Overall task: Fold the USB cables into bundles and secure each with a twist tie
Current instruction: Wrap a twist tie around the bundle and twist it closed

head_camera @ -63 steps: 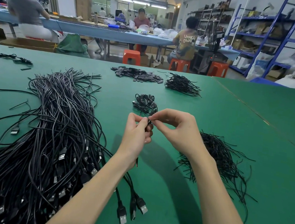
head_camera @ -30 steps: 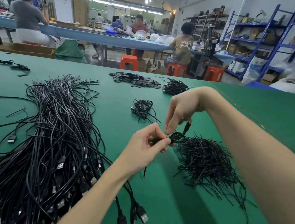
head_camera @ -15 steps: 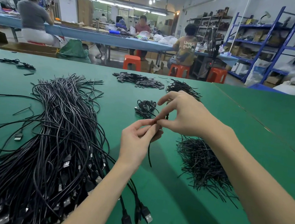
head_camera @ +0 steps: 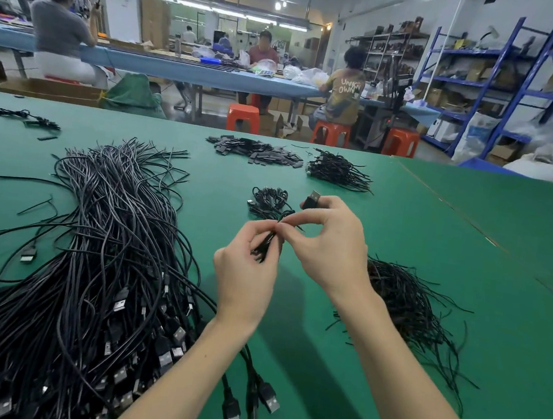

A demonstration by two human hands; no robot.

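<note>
Above the green table [head_camera: 436, 248], my left hand [head_camera: 243, 274] grips a small folded black USB cable bundle [head_camera: 265, 246]. My right hand [head_camera: 329, 246] pinches a thin black twist tie [head_camera: 295, 226] at the top of that bundle, and a USB plug [head_camera: 311, 200] sticks up behind its fingers. A large heap of loose black USB cables [head_camera: 88, 274] lies to the left. A pile of black twist ties [head_camera: 405, 303] lies to the right, partly hidden by my right forearm. Tied bundles [head_camera: 269, 201] lie just beyond my hands.
Further back on the table lie a heap of flat black pieces [head_camera: 257, 152], a bunch of short black cables [head_camera: 338, 171] and a few stray cables [head_camera: 27, 117] at the far left. Beyond the table people sit at a blue bench; blue shelving [head_camera: 510, 81] stands at the right.
My right hand has come back from the tie pile with a tie and met the left hand at the bundle. Both hands now sit slightly lower, and a plug sticks up behind the right fingers.
</note>
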